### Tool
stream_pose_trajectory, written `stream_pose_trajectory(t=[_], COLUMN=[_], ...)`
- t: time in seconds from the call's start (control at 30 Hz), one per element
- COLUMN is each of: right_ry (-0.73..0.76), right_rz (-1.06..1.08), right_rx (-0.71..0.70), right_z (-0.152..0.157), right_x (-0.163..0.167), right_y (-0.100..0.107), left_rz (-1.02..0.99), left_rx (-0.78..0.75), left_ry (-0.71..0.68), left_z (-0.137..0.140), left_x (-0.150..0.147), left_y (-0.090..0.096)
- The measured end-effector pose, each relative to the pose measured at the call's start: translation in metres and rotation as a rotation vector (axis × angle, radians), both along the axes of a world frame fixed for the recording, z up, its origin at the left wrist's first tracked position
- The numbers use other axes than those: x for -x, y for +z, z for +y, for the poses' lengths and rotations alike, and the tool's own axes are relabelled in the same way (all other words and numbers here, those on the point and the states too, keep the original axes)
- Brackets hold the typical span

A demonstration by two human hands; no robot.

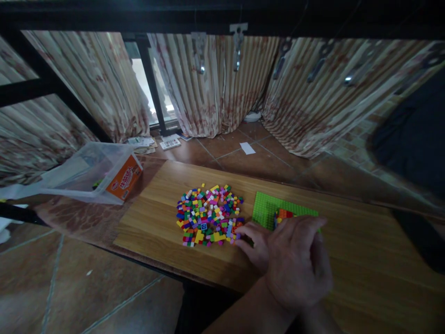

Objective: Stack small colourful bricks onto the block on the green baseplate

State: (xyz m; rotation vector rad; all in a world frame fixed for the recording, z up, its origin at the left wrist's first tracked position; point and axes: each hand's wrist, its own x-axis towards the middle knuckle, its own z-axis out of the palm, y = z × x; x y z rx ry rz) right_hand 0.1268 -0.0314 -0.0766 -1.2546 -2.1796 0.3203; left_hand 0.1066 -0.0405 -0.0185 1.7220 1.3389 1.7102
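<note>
well left of grip: clear bin with orange label, contents mostly hard to make out. left and beyond: papers on tiled floor, striped curtains behind. under grip: wooden tabletop. just left of right hand: pile of loose bricks. right thumb and finger parted at pile edge, contact unclear. left hand crossed over, hiding right wrist; can't tell if gripping anything. just beyond left hand: green baseplate, near part and some attached bricks blocked from view. far right: dark blurred shape, cut off.
</note>
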Motion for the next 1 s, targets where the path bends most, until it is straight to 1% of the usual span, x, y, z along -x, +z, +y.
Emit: stream_pose_trajectory(t=[0.03,0.07,0.13,0.27,0.33,0.4,0.47,0.57,0.73,0.87,1.0], right_ry=[0.096,0.159,0.228,0.263,0.244,0.199,0.153,0.115,0.087,0.081,0.110], right_rz=[0.004,0.006,0.033,0.133,0.170,0.208,0.222,0.141,-0.049,-0.090,-0.095], right_rx=[0.077,0.128,0.191,0.254,0.280,0.282,0.251,0.193,0.194,0.195,0.166], right_z=[0.007,0.012,0.018,0.016,0.014,0.014,0.016,0.016,0.012,0.015,0.020], right_x=[0.000,0.001,0.004,0.012,0.015,0.015,0.016,0.019,0.031,0.032,0.028], right_y=[-0.004,-0.007,-0.011,-0.011,-0.010,-0.008,-0.006,-0.002,0.003,-0.001,-0.007], left_rz=[-0.037,-0.062,-0.072,-0.081,-0.086,-0.091,-0.097,-0.107,-0.108,-0.134,-0.144], left_rx=[0.001,0.005,0.022,0.076,0.096,0.105,0.109,0.121,0.142,0.132,0.142], left_ry=[-0.002,-0.005,-0.016,-0.054,-0.074,-0.088,-0.095,-0.094,-0.087,-0.074,-0.083], left_z=[0.000,0.000,0.000,0.000,0.000,0.000,0.000,0.000,0.001,0.001,0.002], left_x=[0.000,-0.001,-0.001,0.001,0.002,0.003,0.002,0.001,0.001,0.003,0.003], left_y=[0.000,0.000,0.000,0.001,0.001,0.001,0.001,0.000,0.000,0.001,0.001])
